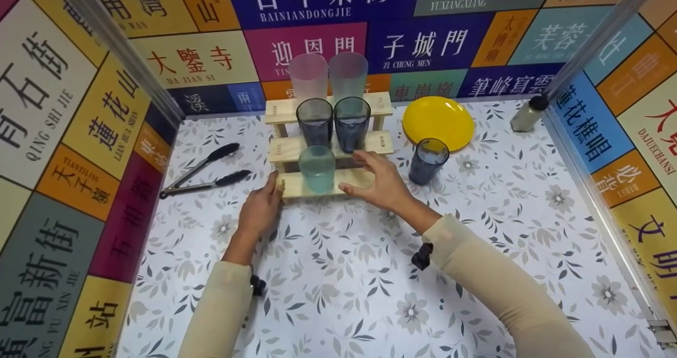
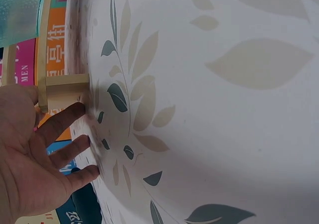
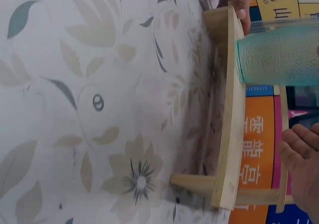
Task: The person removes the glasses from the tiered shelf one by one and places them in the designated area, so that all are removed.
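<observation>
A three-tier wooden rack (image 1: 357, 179) holds cups in pairs on its top and middle tiers. A single teal cup (image 1: 317, 170) stands upright on the left part of the lowest tier. My left hand (image 1: 257, 210) grips the left end of that tier, its thumb against the board (image 2: 43, 59) and its other fingers extended beside it. My right hand (image 1: 389, 186) is spread at the rack's right side, below the right dark cup (image 1: 352, 125), holding nothing. In the right wrist view its fingers (image 3: 299, 147) are apart from the teal cup (image 3: 279, 55).
Black tongs (image 1: 198, 172) lie spread on the left. To the right of the rack are a yellow plate (image 1: 436, 120) and another dark cup (image 1: 427, 162) in front of it. A small bottle with a black cap (image 1: 528, 116) stands at the back right.
</observation>
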Demonstrator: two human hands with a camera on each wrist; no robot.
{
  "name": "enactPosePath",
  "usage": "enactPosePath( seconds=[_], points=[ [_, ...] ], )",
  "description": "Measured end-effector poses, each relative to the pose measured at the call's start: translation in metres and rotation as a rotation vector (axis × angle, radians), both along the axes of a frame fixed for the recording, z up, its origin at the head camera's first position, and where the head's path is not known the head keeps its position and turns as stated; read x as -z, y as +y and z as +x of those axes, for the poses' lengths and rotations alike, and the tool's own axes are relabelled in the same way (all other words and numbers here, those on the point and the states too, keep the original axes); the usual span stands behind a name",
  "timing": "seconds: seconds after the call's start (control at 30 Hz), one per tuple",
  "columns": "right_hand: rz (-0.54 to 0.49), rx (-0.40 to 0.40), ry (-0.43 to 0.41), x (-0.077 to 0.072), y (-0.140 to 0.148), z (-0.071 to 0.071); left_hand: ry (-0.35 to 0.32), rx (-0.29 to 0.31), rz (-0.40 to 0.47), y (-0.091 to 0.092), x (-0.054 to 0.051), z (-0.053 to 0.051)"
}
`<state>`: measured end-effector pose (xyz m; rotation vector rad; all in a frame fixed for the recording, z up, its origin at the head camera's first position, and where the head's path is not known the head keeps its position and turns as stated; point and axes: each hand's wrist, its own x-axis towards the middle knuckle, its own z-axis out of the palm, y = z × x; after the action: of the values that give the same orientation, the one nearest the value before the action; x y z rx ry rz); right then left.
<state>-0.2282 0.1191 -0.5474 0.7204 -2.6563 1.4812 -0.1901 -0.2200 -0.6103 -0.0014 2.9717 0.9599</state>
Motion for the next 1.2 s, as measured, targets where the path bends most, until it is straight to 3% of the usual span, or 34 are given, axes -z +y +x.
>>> enactPosePath(
  seconds=[0.27, 0.87, 1.2],
  points=[
    [0.006, -0.004, -0.016, -0.001, -0.024, -0.001, 0.011, 0.002, -0.005, -0.001, 0.0, -0.001],
    [0.144, 0.076, -0.007, -0.005, -0.063, -0.005, 0.052, 0.011, -0.01, -0.001, 0.004, -0.001],
    [0.137, 0.131, 0.012, -0.006, -0.075, -0.007, 0.02, 0.002, -0.008, -0.001, 0.004, -0.001]
  ],
)
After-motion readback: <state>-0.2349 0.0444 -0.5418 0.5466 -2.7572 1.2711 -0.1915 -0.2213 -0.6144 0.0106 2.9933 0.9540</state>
